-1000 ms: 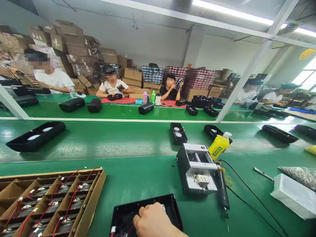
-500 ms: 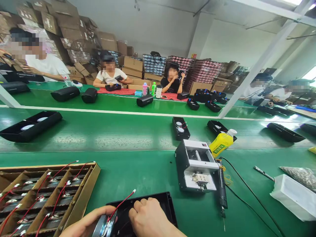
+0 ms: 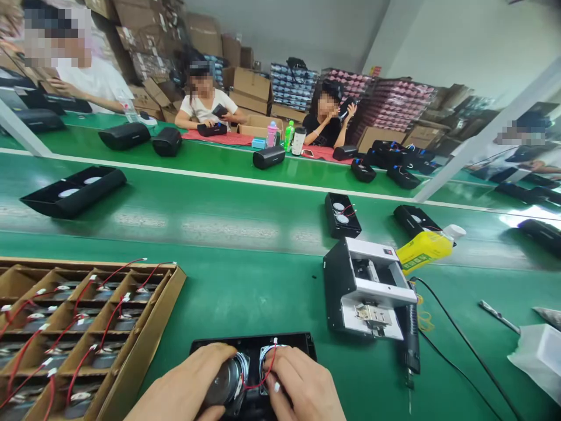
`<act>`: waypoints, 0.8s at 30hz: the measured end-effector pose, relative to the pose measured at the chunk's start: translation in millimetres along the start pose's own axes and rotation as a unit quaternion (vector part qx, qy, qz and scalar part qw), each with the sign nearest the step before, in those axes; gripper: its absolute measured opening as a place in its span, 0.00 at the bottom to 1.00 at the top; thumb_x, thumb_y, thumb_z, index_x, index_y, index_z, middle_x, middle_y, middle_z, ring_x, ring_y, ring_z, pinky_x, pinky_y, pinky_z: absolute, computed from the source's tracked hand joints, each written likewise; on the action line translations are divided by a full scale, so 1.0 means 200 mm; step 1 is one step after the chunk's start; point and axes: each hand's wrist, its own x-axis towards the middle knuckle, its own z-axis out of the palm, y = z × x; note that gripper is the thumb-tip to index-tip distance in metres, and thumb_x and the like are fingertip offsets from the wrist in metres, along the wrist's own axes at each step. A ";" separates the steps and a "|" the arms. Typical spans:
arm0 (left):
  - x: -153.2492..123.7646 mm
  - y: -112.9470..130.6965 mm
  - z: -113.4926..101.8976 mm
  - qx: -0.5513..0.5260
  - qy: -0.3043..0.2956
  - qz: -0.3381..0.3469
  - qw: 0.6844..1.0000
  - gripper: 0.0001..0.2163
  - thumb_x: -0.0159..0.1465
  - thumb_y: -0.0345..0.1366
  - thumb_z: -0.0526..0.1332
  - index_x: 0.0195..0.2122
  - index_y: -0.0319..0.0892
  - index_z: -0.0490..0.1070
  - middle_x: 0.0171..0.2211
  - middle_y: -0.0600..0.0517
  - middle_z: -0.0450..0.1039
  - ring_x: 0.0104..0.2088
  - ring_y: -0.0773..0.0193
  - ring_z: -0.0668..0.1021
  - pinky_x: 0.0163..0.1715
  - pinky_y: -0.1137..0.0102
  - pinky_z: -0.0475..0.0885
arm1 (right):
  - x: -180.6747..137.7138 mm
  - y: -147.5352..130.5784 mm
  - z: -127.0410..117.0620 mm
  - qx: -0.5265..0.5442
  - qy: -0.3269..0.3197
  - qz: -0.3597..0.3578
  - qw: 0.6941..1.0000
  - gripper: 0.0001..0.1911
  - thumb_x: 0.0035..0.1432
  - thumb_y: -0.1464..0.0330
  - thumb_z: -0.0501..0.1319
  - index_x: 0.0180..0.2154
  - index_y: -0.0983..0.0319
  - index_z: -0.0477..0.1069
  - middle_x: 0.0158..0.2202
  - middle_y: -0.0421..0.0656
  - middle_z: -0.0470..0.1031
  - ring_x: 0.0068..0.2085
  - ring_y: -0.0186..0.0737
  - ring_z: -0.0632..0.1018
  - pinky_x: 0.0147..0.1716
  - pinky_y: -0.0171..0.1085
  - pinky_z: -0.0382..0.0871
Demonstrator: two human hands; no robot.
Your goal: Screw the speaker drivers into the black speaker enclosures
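In front of me lies a black speaker housing (image 3: 252, 337), its inside facing up. My left hand (image 3: 186, 380) is closed round a speaker driver (image 3: 221, 383) over the left part of the housing, dark round back uppermost. At the right part, the fingers of my right hand (image 3: 307, 383) grip a second speaker driver (image 3: 263, 358), whose metal rim shows beside them. A red wire with white plugs (image 3: 258, 385) runs between the two drivers. Whether either driver is fully seated I cannot tell; my hands cover much of them.
Left stands a divided cardboard box (image 3: 169, 310) of wired drivers. To the right are a screw feeder (image 3: 372, 292), an electric screwdriver (image 3: 409, 345), a yellow bottle (image 3: 427, 251) and a white tub (image 3: 543, 356). Housings lie on the green belt (image 3: 219, 204); several co-workers sit beyond it.
My left hand has brought its driver rightward over the housing. My right hand, earlier inside the housing, now grips a second driver there. The view has shifted, moving the background up.
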 end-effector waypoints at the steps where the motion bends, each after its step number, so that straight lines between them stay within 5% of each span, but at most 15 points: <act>1: 0.02 0.03 0.00 0.026 -0.012 0.008 1.000 0.31 0.53 0.24 0.63 0.58 0.54 0.75 0.52 0.56 0.86 0.48 0.58 0.89 0.49 0.72 0.84 | -0.01 0.00 0.00 0.011 0.004 -0.001 1.000 0.12 0.66 0.79 0.57 0.46 0.60 0.72 0.40 0.41 0.83 0.37 0.38 0.83 0.40 0.34 0.80; 11: 0.02 0.07 0.11 0.129 -0.072 0.007 0.989 0.22 0.63 0.28 0.65 0.59 0.48 0.77 0.51 0.50 0.85 0.49 0.54 0.88 0.45 0.66 0.87 | -0.02 -0.02 -0.04 0.058 0.029 -0.010 0.998 0.12 0.68 0.80 0.58 0.48 0.63 0.75 0.42 0.46 0.84 0.40 0.42 0.84 0.40 0.38 0.83; 24: 0.04 0.10 0.11 0.188 -0.009 0.049 0.981 0.14 0.70 0.31 0.58 0.53 0.43 0.79 0.45 0.47 0.85 0.42 0.53 0.88 0.36 0.64 0.88 | 0.00 -0.04 -0.05 0.081 0.031 0.015 0.996 0.13 0.68 0.80 0.59 0.49 0.62 0.75 0.43 0.45 0.85 0.41 0.42 0.85 0.42 0.38 0.82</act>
